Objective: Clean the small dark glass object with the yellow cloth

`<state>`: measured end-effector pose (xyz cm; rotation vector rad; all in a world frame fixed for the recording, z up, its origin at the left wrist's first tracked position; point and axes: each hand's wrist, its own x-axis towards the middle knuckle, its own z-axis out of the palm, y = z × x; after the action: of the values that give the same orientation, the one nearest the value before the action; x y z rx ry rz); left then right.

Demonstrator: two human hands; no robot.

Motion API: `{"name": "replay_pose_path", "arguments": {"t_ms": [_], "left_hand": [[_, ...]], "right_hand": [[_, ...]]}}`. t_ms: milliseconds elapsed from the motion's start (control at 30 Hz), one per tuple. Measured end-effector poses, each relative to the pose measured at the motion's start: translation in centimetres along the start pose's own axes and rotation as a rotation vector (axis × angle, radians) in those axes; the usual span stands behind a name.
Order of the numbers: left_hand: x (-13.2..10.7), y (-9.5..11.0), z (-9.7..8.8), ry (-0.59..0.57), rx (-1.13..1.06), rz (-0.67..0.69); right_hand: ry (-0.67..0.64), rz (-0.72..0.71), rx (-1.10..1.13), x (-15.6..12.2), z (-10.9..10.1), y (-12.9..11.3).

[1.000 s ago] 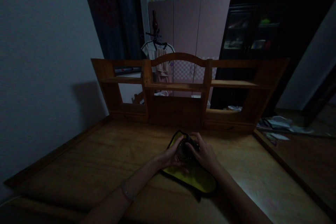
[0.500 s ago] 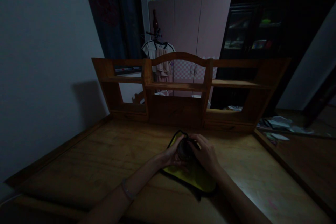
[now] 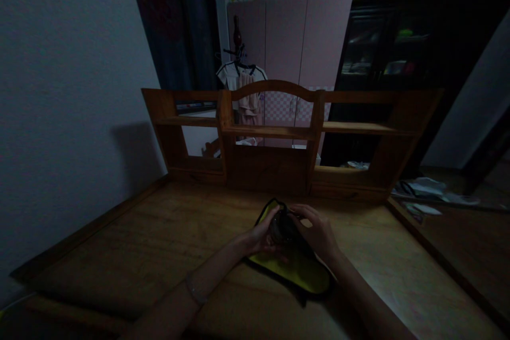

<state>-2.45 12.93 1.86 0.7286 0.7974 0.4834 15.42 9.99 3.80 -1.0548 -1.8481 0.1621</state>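
Note:
My left hand (image 3: pixel 261 235) is wrapped round a small dark, rounded object (image 3: pixel 280 229) with a slight glassy shine; the dim light hides its kind. At its upper right side, the fingers of my right hand (image 3: pixel 319 231) are bent and pinched together against a dark part, which I cannot make out. Both hands are over a yellow-green piece of fabric (image 3: pixel 298 274) with black edging, lying on the wooden table (image 3: pixel 191 212). A short dark tab sticks out from its near edge. A bracelet (image 3: pixel 195 289) circles my left forearm.
A wooden shelf unit (image 3: pixel 271 130) runs along the table's far side. A white wall (image 3: pixel 79 117) borders the left. Behind stand a pink wardrobe (image 3: pixel 285 37), hanging clothes (image 3: pixel 245 85) and a dark cabinet (image 3: pixel 374 53). Plastic bags (image 3: pixel 428 188) lie beyond the right edge.
My right hand has shifted slightly to the right and turned a little at the dark part. My left hand keeps its hold, and the view is dimmer.

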Motion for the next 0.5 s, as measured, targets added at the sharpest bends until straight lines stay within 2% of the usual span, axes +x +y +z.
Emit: {"name": "replay_pose_path", "arguments": {"t_ms": [200,500], "left_hand": [[0.34,-0.14,-0.5,-0.035,0.01,-0.012],[0.09,0.02,-0.22,-0.042,0.027,-0.014]], "right_hand": [[-0.001,0.015,-0.002,0.14,-0.26,0.03],[-0.024,0.04,-0.016,0.14,-0.23,-0.27]]}}
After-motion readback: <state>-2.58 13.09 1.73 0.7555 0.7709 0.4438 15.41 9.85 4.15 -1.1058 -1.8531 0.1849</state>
